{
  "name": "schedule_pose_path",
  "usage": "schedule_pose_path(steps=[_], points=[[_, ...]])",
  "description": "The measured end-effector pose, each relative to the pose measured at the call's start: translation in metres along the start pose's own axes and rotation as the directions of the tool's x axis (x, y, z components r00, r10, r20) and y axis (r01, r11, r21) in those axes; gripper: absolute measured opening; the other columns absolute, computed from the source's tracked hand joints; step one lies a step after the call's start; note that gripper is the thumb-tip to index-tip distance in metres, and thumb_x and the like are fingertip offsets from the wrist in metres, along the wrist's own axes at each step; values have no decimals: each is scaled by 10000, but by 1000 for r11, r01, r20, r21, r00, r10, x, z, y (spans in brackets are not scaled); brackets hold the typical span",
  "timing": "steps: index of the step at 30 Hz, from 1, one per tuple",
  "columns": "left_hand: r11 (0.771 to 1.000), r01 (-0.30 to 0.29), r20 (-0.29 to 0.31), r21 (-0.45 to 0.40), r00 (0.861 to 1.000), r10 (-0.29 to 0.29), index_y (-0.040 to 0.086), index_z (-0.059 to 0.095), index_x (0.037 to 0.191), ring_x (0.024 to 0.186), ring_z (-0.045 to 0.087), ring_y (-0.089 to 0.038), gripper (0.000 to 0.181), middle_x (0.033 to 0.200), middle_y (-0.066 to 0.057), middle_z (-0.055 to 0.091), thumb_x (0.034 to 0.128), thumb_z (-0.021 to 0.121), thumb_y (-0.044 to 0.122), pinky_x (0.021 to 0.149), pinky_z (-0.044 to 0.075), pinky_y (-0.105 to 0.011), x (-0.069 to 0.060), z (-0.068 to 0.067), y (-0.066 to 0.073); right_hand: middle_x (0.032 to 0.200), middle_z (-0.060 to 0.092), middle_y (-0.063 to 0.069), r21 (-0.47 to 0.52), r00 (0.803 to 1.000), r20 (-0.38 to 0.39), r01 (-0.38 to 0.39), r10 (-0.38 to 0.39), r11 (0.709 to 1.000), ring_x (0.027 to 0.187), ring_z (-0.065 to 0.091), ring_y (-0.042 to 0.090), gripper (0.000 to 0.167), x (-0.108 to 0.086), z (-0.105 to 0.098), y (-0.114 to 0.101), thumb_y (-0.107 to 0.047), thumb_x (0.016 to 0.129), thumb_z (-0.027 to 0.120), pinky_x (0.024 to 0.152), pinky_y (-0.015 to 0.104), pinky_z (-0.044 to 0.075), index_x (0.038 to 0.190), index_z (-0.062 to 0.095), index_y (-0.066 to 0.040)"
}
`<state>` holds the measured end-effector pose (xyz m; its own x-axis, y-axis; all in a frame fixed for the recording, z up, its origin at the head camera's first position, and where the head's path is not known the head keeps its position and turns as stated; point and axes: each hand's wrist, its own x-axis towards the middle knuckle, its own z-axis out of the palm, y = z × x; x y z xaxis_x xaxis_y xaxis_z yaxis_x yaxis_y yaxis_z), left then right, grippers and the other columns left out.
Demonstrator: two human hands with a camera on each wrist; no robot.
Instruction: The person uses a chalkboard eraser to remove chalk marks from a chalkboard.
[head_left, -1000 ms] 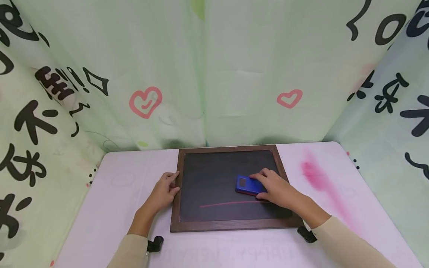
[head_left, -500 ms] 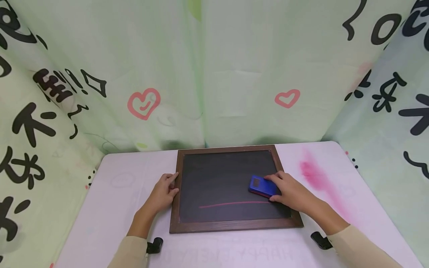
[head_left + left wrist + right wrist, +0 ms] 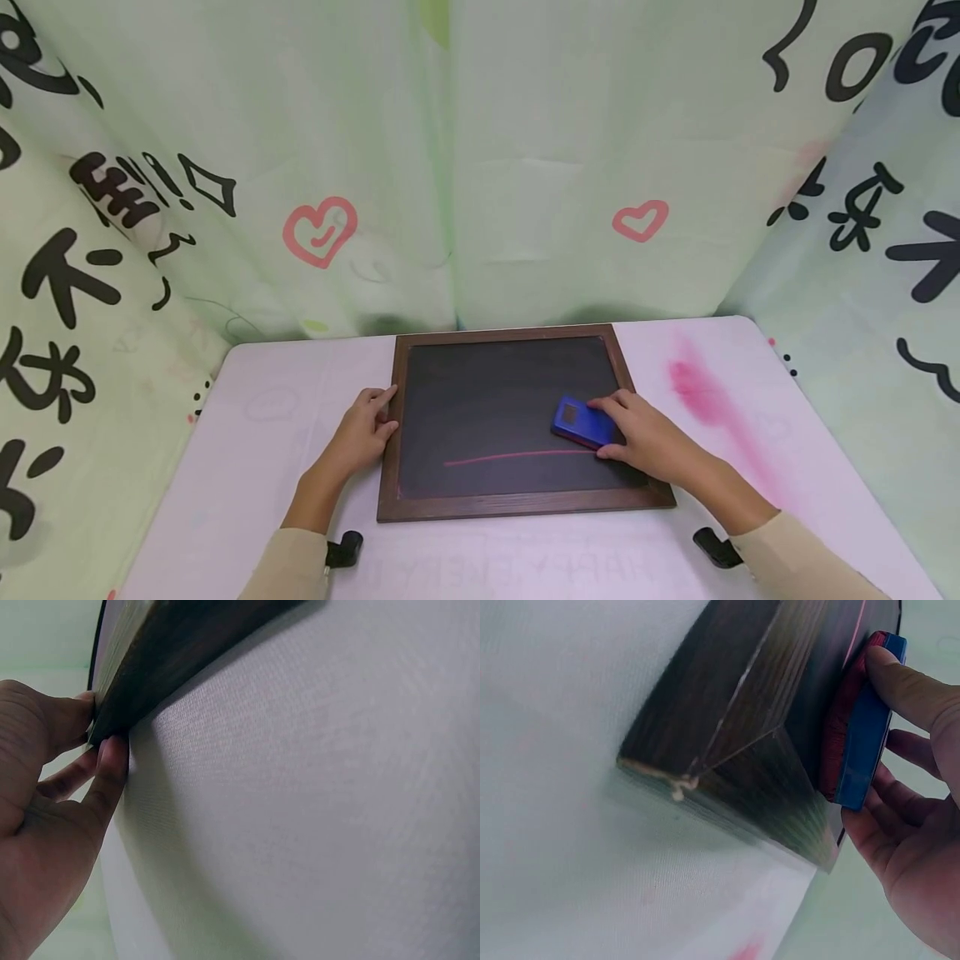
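A small chalkboard (image 3: pixel 495 400) in a brown wooden frame lies on the table, with a pink line (image 3: pixel 517 455) across its lower part. My left hand (image 3: pixel 360 435) holds the frame's left edge, thumb and fingers against it. In the left wrist view, fingertips (image 3: pixel 112 754) touch the frame's side (image 3: pixel 172 660). With its thumb and fingers my right hand (image 3: pixel 651 437) grips a blue eraser (image 3: pixel 581 422) on the board's right half, close above the line's right end. The eraser's red felt underside (image 3: pixel 832 750) faces the board in the right wrist view.
The white table (image 3: pixel 300 392) carries a pink smear (image 3: pixel 701 392) to the right of the board. Faint lettering (image 3: pixel 510 567) shows near its front. A pale green curtain (image 3: pixel 525 167) with black characters and pink hearts surrounds the back and sides.
The right hand has carried the eraser to the right along the board, then slightly back left. The left hand stays at the frame's left edge, and the pink line looks the same.
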<state>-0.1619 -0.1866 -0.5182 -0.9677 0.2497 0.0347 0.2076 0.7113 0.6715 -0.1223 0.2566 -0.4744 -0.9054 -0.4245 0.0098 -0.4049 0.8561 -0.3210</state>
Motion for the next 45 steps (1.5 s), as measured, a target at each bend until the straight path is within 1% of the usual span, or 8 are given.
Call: schedule_pose_path(steps=[3, 11, 18, 22, 29, 36, 45], points=[[1000, 2, 6, -3, 1000, -2, -50, 471, 1509, 974, 600, -261, 600, 1369, -259, 520, 945, 677, -40, 833, 528, -405, 0, 0, -1, 1215, 609, 134, -4, 1000, 3, 6, -6, 1000, 1091, 608, 287, 688, 1, 1, -3, -313, 827, 878, 934, 483, 550, 1390, 595, -37], [1000, -1, 6, -1, 1000, 1, -51, 470, 1509, 980, 597, -268, 599, 1368, -257, 521, 946, 674, -41, 843, 530, -410, 1, -1, 0, 1156, 618, 102, -19, 999, -8, 34, -35, 999, 1000, 589, 209, 680, 4, 4, -14, -340, 822, 880, 864, 416, 557, 1362, 608, -29], [1000, -2, 4, -5, 1000, 2, -55, 473, 1505, 983, 604, -273, 597, 1371, -262, 520, 944, 675, -43, 840, 534, -410, 0, -1, 0, 1164, 623, 112, -43, 996, -14, 82, -83, 996, 1014, 611, 224, 678, 10, 10, -27, -346, 830, 873, 878, 417, 557, 1357, 604, -16], [1000, -1, 4, -5, 1000, 1, -56, 472, 1505, 979, 601, -270, 596, 1372, -262, 520, 945, 675, -43, 837, 530, -409, -1, -1, 0, 1168, 620, 128, -60, 995, -6, 103, -103, 993, 1021, 610, 228, 689, 16, 16, -38, -347, 835, 869, 889, 409, 557, 1366, 597, -4], [1000, -7, 9, -7, 1000, 7, -55, 465, 1511, 973, 593, -261, 600, 1376, -257, 518, 948, 673, -43, 829, 526, -398, 0, -1, -1, 1190, 614, 149, -57, 991, 18, 133, -132, 989, 1056, 599, 251, 700, 33, 27, -63, -365, 846, 857, 918, 415, 558, 1382, 587, -4], [1000, 2, 13, -22, 1000, -1, -55, 464, 1511, 979, 596, -263, 601, 1377, -258, 511, 947, 671, -45, 832, 528, -398, 1, -1, -1, 1173, 610, 144, -51, 982, 36, 186, -184, 981, 1023, 581, 228, 697, 51, 38, -91, -376, 855, 847, 891, 391, 554, 1383, 589, 0], [1000, -5, 1, -18, 1000, 5, -62, 472, 1503, 965, 595, -257, 601, 1370, -268, 515, 938, 678, -48, 828, 524, -396, 1, 0, -1, 1144, 593, 122, -69, 969, 81, 239, -234, 968, 998, 562, 226, 674, 75, 50, -128, -405, 872, 824, 871, 369, 542, 1384, 596, -31]])
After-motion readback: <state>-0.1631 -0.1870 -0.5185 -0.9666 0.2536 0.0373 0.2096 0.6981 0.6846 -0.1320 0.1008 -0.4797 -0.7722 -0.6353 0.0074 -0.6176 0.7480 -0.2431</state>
